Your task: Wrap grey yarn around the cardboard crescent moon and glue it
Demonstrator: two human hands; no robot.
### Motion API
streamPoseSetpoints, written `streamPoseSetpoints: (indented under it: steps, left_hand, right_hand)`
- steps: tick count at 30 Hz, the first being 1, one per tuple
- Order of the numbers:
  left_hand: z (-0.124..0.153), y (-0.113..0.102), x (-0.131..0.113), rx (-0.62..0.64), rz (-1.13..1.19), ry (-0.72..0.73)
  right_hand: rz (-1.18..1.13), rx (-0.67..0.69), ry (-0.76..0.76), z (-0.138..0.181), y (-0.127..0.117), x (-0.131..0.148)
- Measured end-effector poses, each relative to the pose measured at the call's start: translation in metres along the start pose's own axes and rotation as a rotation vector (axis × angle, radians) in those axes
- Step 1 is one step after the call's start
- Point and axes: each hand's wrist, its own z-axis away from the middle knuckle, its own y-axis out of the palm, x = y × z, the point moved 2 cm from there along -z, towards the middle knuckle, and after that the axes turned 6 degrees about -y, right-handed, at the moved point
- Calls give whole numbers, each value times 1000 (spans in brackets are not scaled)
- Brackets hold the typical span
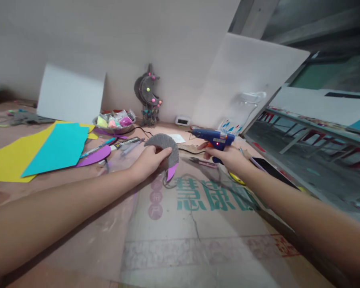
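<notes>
Got both hands in front of me on the head feed. The left hand has a closed grip on a grey-wrapped crescent, thumb laid across the front, and the lower tip of it shows bare purple. It's about mid-view over the tabletop, but I honestly can't tell from this angle if it's touching the surface or held just above.

The right hand is wrapped around the handle of a blue hot glue gun, so that grip is closed too. A little red light is lit on the gun's side, and the nozzle points left, toward the crescent's side but clear of it.

Pink-handled thread snips lie just below the gun, and a phone sits beyond my right forearm. Over left I've got a blue sheet overlapping a yellow sheet, with a purple cutout beside them. Behind is a metal bowl of bagged bright stuff, plus a grey moon ornament dotted with coloured balls, upright near the wall.
</notes>
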Motion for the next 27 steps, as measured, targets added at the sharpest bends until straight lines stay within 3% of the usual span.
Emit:
streamPoseSetpoints:
  steps: [7,16,27]
  left_hand:
    - [-3,1,10,26,127,-85]
    - [1,1,4,-3,69,-80]
    - [2,0,3,-3,-85,14]
  right_hand:
    - [109,-22,101,47,20,-1]
    - [223,99,38,49,28,5]
    - [207,92,-56,50,38,9]
